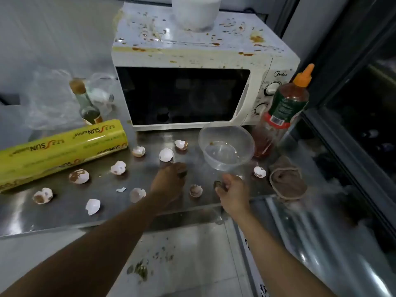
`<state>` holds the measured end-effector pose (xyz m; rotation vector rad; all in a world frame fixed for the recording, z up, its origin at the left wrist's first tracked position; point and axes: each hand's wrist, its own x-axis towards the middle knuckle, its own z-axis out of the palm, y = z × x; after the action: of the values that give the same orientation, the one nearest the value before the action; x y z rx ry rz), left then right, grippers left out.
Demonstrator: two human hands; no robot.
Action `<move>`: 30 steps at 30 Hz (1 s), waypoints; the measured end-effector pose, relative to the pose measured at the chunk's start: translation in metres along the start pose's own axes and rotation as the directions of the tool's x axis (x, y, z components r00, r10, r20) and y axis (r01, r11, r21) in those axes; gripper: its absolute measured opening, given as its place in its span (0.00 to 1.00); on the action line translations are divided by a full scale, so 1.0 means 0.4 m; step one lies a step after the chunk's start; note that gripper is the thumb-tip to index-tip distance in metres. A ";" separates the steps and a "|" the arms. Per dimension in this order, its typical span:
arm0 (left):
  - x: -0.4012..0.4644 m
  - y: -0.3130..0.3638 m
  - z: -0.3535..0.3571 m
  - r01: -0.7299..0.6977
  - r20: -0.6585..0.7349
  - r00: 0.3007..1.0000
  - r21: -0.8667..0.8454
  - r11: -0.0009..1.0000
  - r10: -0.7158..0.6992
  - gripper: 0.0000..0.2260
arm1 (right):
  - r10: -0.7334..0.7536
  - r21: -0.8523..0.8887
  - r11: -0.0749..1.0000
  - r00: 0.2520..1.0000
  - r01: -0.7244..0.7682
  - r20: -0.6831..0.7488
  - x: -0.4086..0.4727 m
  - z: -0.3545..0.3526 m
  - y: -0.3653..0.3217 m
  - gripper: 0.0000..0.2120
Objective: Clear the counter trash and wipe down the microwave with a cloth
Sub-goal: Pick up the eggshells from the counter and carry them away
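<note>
Several broken eggshells [118,167] lie scattered over the steel counter [64,211]. A white microwave [260,67] spattered with brown stains stands at the back. My left hand [169,182] is curled over a dark scrap on the counter, in front of one shell [166,154]. My right hand [232,189] pinches another dark scrap just below a clear plastic bowl [227,144], with a shell [195,190] lying between the two hands. A brown cloth [287,181] lies crumpled at the counter's right end.
A yellow roll of cling wrap [62,146] lies at the left, with a dark glass bottle [86,103] and a clear plastic bag [49,97] behind it. A sauce bottle [287,103] with an orange tip stands right of the microwave. A white container [196,11] sits on top of the microwave. Green scraps [139,270] litter the floor.
</note>
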<state>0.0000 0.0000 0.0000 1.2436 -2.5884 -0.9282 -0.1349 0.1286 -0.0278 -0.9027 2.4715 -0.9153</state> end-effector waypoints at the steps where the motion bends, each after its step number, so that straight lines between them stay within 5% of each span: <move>1: 0.015 -0.008 0.011 0.001 -0.001 1.000 0.016 1.000 -0.001 0.12 | -0.008 -0.012 1.000 1.000 0.008 -0.020 0.008 0.007 0.002 0.08; 10: 0.049 -0.018 0.042 0.037 -0.067 0.997 0.063 0.997 -0.033 0.06 | -0.165 -0.178 0.972 0.985 0.152 -0.058 0.042 0.056 0.003 0.08; 17: 0.002 -0.039 0.009 0.077 -0.118 0.990 -0.055 0.996 -0.083 0.05 | -0.254 -0.009 0.967 0.952 0.256 -0.173 0.001 0.020 -0.050 0.08; 23: -0.062 -0.030 -0.026 0.076 -0.117 0.989 -0.093 0.993 -0.087 0.05 | -0.228 0.014 0.974 0.971 0.227 0.069 -0.039 0.030 -0.102 0.02; 30: -0.068 0.044 0.023 0.058 -0.109 0.991 -0.151 0.987 -0.075 0.06 | -0.188 0.052 0.981 0.982 0.187 0.017 -0.045 -0.032 -0.056 0.11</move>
<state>0.0028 0.0329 0.0069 1.3094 -2.3582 -1.0089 -0.1184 0.1333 -0.0016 -1.1369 2.3641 -1.0187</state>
